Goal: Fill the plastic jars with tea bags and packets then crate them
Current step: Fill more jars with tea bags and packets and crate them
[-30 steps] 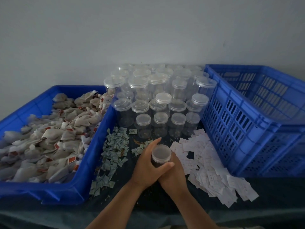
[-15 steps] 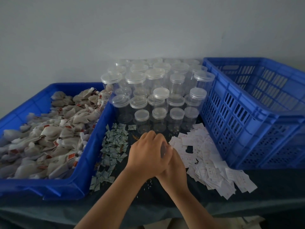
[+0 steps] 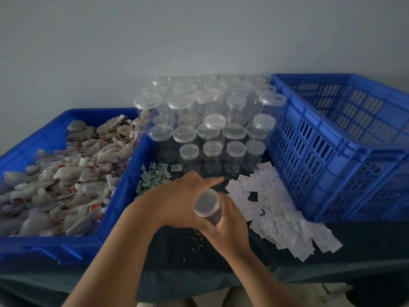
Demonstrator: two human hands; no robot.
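Low over the table's middle, my right hand [image 3: 232, 227] grips a small clear plastic jar [image 3: 208, 207] round its body, tilted with its lid towards me. My left hand [image 3: 179, 200] lies against the jar's left side. Its blurred fingers stretch past the lid and do not curl round it. Tea bags [image 3: 66, 173] fill the blue bin [image 3: 124, 196] on the left. Small green packets [image 3: 152, 178] lie just beyond my left hand. White packets [image 3: 276, 209] are spread to the right of the jar. A blue slatted crate [image 3: 327, 156] stands at the right.
Several clear lidded jars [image 3: 210, 129], tall and short, crowd the back of the table between bin and crate. A dark cloth [image 3: 199, 267] covers the table, with scattered grains under my hands. A grey wall rises behind.
My left hand went over the jar's lid and covered it, then came off to the left, so the lid shows again. The jar now tilts towards me in my right hand.
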